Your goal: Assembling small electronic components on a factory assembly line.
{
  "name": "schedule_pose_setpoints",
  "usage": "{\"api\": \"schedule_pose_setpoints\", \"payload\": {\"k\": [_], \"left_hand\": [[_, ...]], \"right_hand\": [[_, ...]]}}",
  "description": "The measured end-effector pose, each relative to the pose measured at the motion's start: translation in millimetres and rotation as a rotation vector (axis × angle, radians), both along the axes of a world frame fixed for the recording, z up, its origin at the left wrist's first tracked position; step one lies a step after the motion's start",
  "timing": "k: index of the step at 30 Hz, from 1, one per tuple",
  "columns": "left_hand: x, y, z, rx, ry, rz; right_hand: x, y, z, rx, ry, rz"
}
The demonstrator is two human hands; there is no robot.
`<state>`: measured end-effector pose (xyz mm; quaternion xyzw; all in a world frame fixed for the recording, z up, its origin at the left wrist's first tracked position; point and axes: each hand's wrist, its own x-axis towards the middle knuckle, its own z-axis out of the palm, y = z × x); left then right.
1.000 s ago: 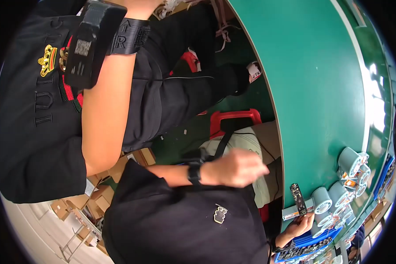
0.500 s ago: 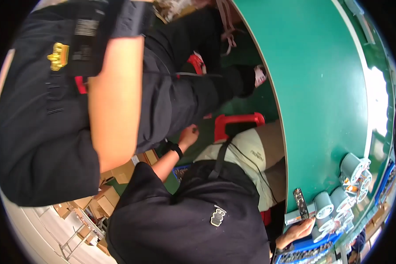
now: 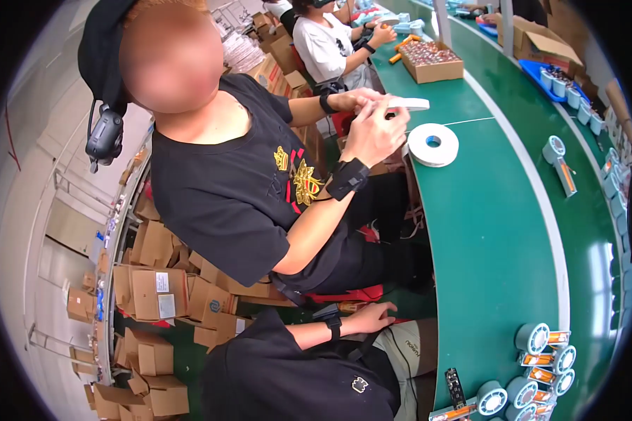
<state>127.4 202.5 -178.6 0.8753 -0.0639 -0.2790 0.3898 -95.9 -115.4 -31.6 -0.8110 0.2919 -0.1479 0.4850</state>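
My left hand [image 3: 373,318] hangs in front of my lap, a black band on its wrist. Its fingers look stretched, with nothing in them. My right hand is out of view. At the lower right of the green table [image 3: 495,274] lies a dark narrow strip with small parts on it [image 3: 455,388]. Beside it are several light-blue small fans [image 3: 535,338] with round grilles and orange-and-silver handles, set close together.
A co-worker in a black T-shirt [image 3: 225,210] sits alongside, both hands [image 3: 379,130] raised around a white flat thing [image 3: 409,104]. A white tape roll [image 3: 444,156] lies by the table edge. Beyond are a cardboard box of parts [image 3: 432,70] and a blue tray [image 3: 551,81]. Cartons [image 3: 158,295] crowd the floor.
My view has swung up and toward the co-worker, whose hands now show at the table. My right hand, earlier beside the dark strip, has left the picture.
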Motion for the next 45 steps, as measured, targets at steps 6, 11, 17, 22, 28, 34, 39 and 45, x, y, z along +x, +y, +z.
{"api": "schedule_pose_setpoints", "payload": {"k": [6,11,17,22,28,34,39,45], "left_hand": [[27.6,-35.9,86.4,0.073,0.009,-0.607],[23.2,-83.9,190.7,-0.516,0.246,-0.945],[-7.1,-161.4,191.8,-0.732,-0.387,-0.752],[-21.4,-186.8,151.6,-0.763,-0.505,-0.869],[-25.1,-181.4,151.8,-0.757,-0.431,-0.857],[-24.8,-173.8,156.8,-0.680,-0.497,-0.950],[-21.9,-173.8,158.4,-0.633,-0.600,-0.863],[-35.9,-174.6,158.6,-0.589,-0.573,-0.799]], "right_hand": [[17.8,10.7,6.8,-0.144,0.035,-0.062],[36.4,20.5,24.6,-0.377,0.096,-0.098],[38.6,27.0,22.0,-0.279,0.038,-0.125],[49.8,33.0,13.3,-0.230,0.009,-0.140],[56.7,40.1,8.0,-0.246,-0.175,-0.223],[51.2,29.6,13.2,-0.338,-0.147,-0.132],[53.4,24.0,25.6,-0.413,-0.173,-0.017],[49.6,23.7,16.8,-0.443,-0.163,0.014]]}}
